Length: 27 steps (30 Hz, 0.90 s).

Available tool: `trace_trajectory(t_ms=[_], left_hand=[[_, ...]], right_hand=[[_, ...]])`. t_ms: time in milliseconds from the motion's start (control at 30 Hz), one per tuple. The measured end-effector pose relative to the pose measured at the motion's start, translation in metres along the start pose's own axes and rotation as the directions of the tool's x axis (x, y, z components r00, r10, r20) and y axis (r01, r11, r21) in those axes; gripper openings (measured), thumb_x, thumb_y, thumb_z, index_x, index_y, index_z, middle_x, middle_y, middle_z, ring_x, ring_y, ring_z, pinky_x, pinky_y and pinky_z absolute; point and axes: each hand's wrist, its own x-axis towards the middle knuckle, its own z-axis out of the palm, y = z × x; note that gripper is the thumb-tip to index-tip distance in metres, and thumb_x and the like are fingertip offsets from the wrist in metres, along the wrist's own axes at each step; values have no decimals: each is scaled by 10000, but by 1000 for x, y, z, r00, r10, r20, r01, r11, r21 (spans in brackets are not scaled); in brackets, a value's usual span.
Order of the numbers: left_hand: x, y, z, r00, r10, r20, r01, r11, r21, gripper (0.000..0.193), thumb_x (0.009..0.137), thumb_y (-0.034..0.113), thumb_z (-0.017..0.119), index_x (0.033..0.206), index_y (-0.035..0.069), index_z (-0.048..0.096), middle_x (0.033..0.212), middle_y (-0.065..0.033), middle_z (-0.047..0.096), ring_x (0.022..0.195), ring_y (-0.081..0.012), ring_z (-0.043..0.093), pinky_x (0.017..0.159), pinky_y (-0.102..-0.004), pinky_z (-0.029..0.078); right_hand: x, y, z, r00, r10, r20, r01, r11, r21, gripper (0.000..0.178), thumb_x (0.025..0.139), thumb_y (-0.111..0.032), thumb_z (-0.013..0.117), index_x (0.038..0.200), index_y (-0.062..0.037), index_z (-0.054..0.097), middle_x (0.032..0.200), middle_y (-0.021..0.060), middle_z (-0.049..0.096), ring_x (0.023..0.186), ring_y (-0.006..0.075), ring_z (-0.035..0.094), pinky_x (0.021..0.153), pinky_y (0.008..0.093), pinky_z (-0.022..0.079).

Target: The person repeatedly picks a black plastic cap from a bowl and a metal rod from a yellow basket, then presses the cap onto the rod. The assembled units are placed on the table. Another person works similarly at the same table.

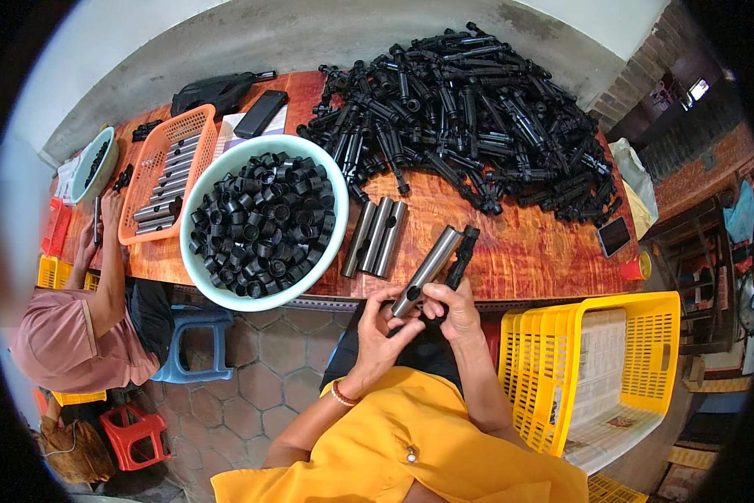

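Left hand (380, 329): fingers wrapped round lower end of metal tube (431, 267). Right hand (454, 313): fingers pinching black part (462, 253) alongside. Both pieces tilted over near edge of surface (523, 251). Tube looks rigid, fairly heavy, smooth, probably slippery; best grasped round middle. Black part seems light, stiff; pinch by shaft.

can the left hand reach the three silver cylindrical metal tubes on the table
Likely yes: nothing visible blocks the left hand from the silver metal tubes, though it holds another tube.
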Motion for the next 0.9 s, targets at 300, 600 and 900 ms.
trace_trajectory(t_ms=[300,600,900], left_hand=[[21,28,-32,987,-162,-6,161,987,-21,285,805,-43,663,1082,-50,596,996,-96,630,790,-129,639,671,-251,570],[43,16,2,985,-169,34,168,900,-402,350,897,277,629,1101,3,555,1034,-81,599,939,-177,589,845,-361,496],[55,20,14,961,-268,67,265,828,-495,340,962,414,463,973,75,482,764,-30,501,754,-155,544,790,-341,500]], right_hand=[[-13,-19,-17,979,-186,-88,184,983,-27,268,843,-92,633,1082,-22,535,784,19,534,424,85,434,406,248,404],[-31,-16,-3,993,-59,-102,38,980,-196,300,767,-73,723,1024,25,604,654,57,605,422,55,478,384,189,375],[-43,-14,-20,993,-48,104,73,964,-256,320,1007,-313,356,1203,-61,347,799,92,525,412,91,435,383,203,395]])
